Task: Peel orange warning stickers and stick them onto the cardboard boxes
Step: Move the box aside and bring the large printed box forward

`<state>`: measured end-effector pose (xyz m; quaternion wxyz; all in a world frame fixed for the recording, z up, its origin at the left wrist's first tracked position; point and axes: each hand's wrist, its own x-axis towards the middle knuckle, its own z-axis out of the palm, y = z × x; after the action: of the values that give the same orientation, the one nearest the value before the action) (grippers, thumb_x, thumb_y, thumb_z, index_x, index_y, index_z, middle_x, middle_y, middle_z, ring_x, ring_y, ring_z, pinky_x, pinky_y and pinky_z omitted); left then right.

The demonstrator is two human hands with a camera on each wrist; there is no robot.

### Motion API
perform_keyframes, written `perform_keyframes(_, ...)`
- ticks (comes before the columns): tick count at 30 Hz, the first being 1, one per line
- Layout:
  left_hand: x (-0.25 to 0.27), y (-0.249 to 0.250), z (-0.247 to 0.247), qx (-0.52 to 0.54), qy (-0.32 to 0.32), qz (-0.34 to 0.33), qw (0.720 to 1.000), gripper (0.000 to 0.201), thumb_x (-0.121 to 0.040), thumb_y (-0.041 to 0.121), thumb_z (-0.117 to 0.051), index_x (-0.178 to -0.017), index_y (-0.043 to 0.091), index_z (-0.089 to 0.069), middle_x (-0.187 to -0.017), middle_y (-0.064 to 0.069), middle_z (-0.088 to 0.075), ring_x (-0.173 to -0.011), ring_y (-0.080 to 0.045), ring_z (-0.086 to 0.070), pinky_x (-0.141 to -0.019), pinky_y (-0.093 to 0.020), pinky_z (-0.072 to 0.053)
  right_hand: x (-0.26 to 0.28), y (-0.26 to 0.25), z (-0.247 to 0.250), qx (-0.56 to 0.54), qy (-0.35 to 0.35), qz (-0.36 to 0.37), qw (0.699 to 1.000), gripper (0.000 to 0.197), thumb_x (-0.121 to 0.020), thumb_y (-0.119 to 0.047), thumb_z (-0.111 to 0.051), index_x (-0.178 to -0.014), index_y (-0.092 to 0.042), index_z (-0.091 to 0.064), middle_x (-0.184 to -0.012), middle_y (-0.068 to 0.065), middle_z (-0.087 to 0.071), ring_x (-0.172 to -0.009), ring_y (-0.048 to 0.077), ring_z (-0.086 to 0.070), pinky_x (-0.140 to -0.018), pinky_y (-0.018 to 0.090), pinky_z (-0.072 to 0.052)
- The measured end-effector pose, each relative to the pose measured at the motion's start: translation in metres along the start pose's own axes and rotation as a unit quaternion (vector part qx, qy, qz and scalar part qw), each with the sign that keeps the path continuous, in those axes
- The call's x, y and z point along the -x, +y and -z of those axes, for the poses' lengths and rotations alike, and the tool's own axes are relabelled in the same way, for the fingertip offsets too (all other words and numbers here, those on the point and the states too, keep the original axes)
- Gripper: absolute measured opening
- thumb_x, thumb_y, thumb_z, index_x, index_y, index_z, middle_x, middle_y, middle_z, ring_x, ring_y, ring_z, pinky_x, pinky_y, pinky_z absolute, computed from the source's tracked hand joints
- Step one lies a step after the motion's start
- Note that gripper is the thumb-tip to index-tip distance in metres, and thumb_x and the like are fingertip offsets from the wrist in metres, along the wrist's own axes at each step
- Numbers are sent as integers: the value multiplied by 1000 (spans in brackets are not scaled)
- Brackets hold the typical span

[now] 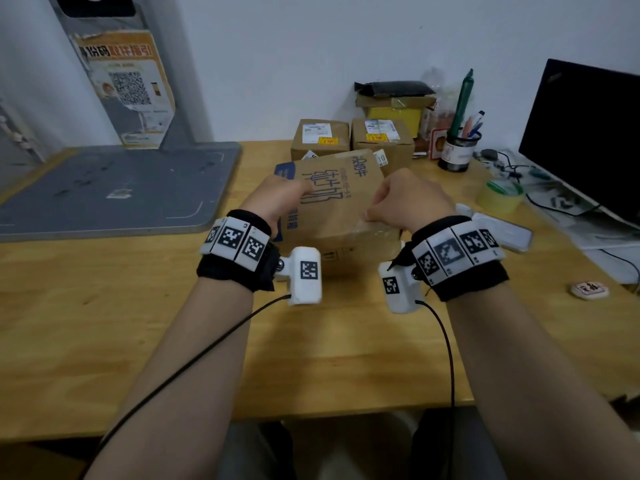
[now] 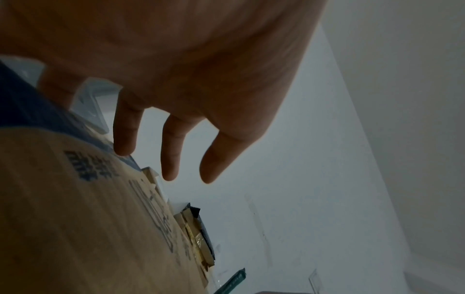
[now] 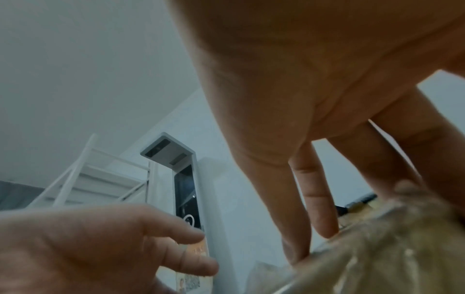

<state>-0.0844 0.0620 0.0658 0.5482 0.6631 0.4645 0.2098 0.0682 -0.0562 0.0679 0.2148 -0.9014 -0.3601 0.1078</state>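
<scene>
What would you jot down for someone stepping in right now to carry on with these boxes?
Left hand: open, fingers straight, at the left edge of the big cardboard box.
Right hand: fingers resting on the box's near right corner; no sticker seen in either hand.
Big box sits mid-table, tilted; no orange sticker visible on it.
Done: the two small boxes behind, left and right, each carry an orange sticker.
Left: sticker the big box. The sticker supply is not identifiable.
</scene>
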Motion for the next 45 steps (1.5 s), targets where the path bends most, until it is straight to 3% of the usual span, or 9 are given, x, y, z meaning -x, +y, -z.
perform_keyframes(4,-40,-13,-18,-76,41,-10,996,72,-57,57,-69,-124,31,-63,-129,-5,-61,-115,-32,-59,-96,-52,-51,-7,16,-7,-10,-62,-15,998,29,-80,-41,-77,-100,-21,-73,-100,5,-74,-94,31,-72,-89,46,-60)
perform_keyframes(7,-15,8,-34,-95,50,-73,992,34,-74,43,-60,-100,21,-66,-118,-1,-61,-107,-23,-58,-98,-44,-46,-17,29,-2,-18,-44,-31,998,28,-83,-43,-68,-99,-20,-71,-99,5,-74,-91,32,-72,-87,45,-59)
perform_keyframes(9,0,20,-46,-85,5,-122,989,8,-90,27,-56,-90,21,-61,-101,0,-57,-79,-10,-53,-79,-27,-44,-25,40,1,-2,-35,-34,999,30,-85,-45,-67,-97,-17,-69,-98,6,-74,-91,33,-72,-88,47,-59)
perform_keyframes(14,2,17,-81,-62,-68,-127,988,20,-97,19,-58,-104,19,-76,-107,9,-64,-97,-7,-53,-72,-21,-39,-42,78,-4,56,-56,-65,995,32,-79,-37,-79,-86,-9,-64,-86,10,-74,-82,32,-71,-83,48,-62)
perform_keyframes(18,-5,12,-104,-81,-91,-121,985,18,-92,27,-60,-93,25,-78,-96,16,-64,-103,-12,-57,-105,-39,-43,-50,103,-15,103,-92,-84,987,40,-74,-37,-86,-81,-10,-57,-86,12,-67,-85,32,-69,-76,41,-60)
perform_keyframes(22,-20,8,-119,-135,-75,-101,983,16,-71,45,-59,-70,47,-74,-122,3,-69,-130,-31,-51,-116,-58,-28,-57,119,-21,128,-108,-73,983,39,-75,-34,-87,-86,-3,-67,-86,10,-66,-81,28,-67,-68,36,-55)
perform_keyframes(30,-37,5,-135,-167,-69,-88,980,17,-68,45,-58,-78,51,-70,-123,0,-66,-132,-33,-47,-113,-61,-28,-66,140,-25,137,-85,-90,983,37,-82,-26,-82,-98,-3,-58,-92,13,-68,-89,32,-69,-74,38,-56)
perform_keyframes(36,-32,11,-138,-220,-51,-89,970,21,-85,35,-56,-93,31,-75,-135,-1,-60,-143,-37,-32,-109,-72,14,-70,143,-27,160,-70,-96,980,39,-82,-25,-81,-103,-6,-53,-98,14,-67,-91,33,-67,-77,40,-58)
perform_keyframes(45,-38,8,-139,-238,-61,-96,964,22,-85,39,-56,-98,34,-73,-143,-2,-55,-146,-38,-27,-109,-71,16,-88,146,-37,180,-79,-83,977,32,-76,-27,-84,-82,-8,-59,-85,11,-65,-78,30,-66,-70,38,-56)
